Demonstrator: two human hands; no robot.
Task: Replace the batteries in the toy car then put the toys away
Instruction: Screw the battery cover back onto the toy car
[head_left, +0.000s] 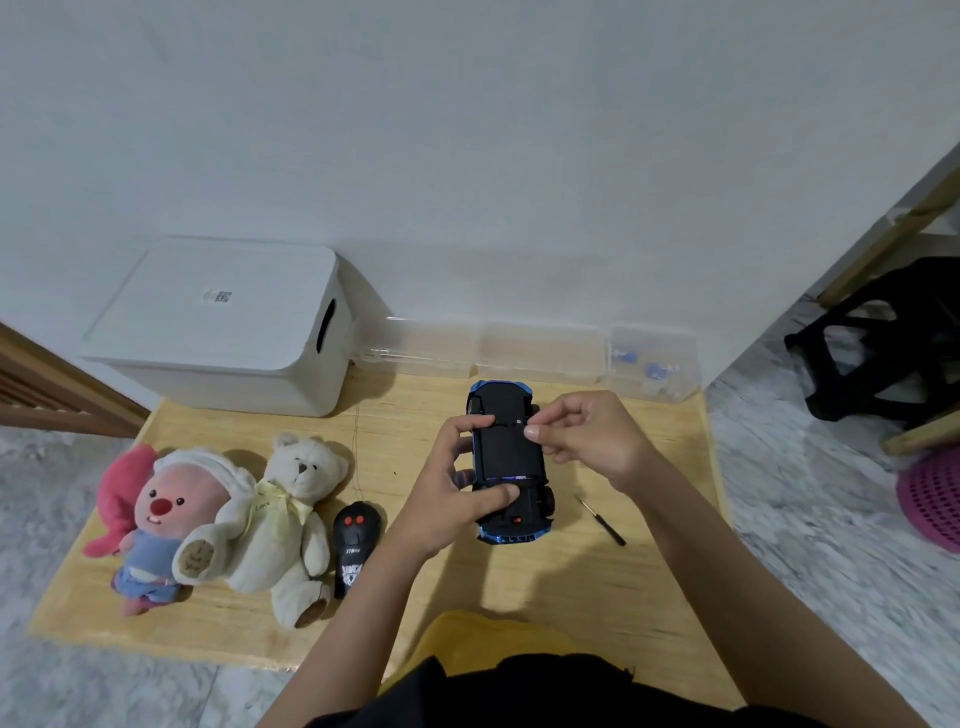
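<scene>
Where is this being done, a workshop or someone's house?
Most likely a home, with the person sitting on the floor. Stuffed toys lie on a wooden mat spread over marble-look tiles, a white lidded storage box stands against the plain wall, and a pink laundry basket sits nearby.

hands (452, 488) gripping upturned toy car (509, 462), perhaps pinching screw

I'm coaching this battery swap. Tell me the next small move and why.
Probably lift the screw clear: the blue toy car lies underside up, gripped by the left hand, while the right hand pinches at the black battery cover's far edge. The small black screwdriver lies aside.
</scene>
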